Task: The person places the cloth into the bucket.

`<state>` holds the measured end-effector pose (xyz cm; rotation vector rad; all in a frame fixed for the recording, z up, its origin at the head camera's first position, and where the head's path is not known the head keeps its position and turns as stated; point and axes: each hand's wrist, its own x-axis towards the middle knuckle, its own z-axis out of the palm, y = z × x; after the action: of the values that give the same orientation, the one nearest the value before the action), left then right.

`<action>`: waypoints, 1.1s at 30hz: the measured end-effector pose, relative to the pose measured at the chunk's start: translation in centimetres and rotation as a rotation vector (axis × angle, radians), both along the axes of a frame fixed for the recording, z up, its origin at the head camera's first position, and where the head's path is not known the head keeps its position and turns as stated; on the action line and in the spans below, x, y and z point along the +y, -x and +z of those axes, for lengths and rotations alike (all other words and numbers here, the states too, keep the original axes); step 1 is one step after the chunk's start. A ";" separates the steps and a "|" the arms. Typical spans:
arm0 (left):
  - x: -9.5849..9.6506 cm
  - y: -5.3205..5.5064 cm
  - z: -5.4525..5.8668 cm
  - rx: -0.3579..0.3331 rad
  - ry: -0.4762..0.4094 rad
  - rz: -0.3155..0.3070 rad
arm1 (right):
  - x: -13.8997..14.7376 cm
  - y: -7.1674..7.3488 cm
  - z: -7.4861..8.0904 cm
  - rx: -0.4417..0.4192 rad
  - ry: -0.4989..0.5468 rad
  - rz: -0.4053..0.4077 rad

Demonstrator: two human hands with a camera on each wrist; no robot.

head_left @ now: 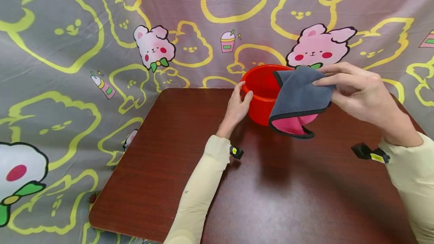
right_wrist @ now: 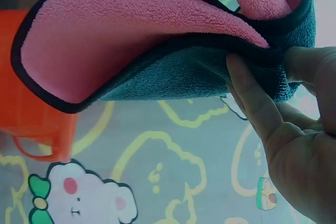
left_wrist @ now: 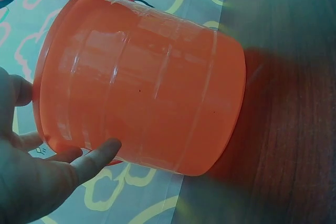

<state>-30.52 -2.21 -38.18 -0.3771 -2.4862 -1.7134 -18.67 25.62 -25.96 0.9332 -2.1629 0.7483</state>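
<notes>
A red plastic bucket (head_left: pixel 260 109) stands on the table, its mouth facing up. My left hand (head_left: pixel 237 104) grips the bucket's left side at the rim. In the left wrist view the same bucket (left_wrist: pixel 147 82) shows its ribbed side, with the left hand (left_wrist: pixel 37 177) around its upper end. My right hand (head_left: pixel 362 97) pinches a cloth (head_left: pixel 301 91), grey on one face and pink on the other with a black edge. The cloth hangs above the table and covers the bucket's right part in the head view. From the right wrist, thumb and fingers press into the cloth's folds (right_wrist: pixel 131 35).
The dark reddish-brown wooden table (head_left: pixel 162 153) has a rounded left edge. A grey curtain (head_left: pixel 190 6) with yellow outlines and pink-cheeked rabbits hangs close behind and beside it. Small black devices (head_left: pixel 236 152) are strapped at both sleeves.
</notes>
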 end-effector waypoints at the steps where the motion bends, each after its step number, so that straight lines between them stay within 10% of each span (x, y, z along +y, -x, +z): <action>1: 0.0 0.0 0.0 -0.001 0.003 0.000 | -0.1 0.1 0.2 0.001 0.019 0.002; 8: -0.1 -0.1 0.0 -0.014 -0.011 0.003 | -1.1 0.7 0.9 -0.007 0.177 0.015; 15: -0.2 -0.1 0.1 -0.017 -0.020 -0.010 | -2.6 3.0 1.4 -0.008 0.415 0.206; 27: -0.2 0.0 0.0 -0.012 -0.010 -0.017 | -4.6 7.7 0.7 -0.038 0.597 0.193; 33: -0.1 -0.1 -0.1 0.010 0.016 -0.005 | -4.6 9.7 -1.2 -0.274 0.602 0.176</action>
<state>-30.44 -2.36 -38.31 -0.3928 -2.4958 -1.6896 -28.37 20.99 -27.17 0.7286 -1.8977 1.5818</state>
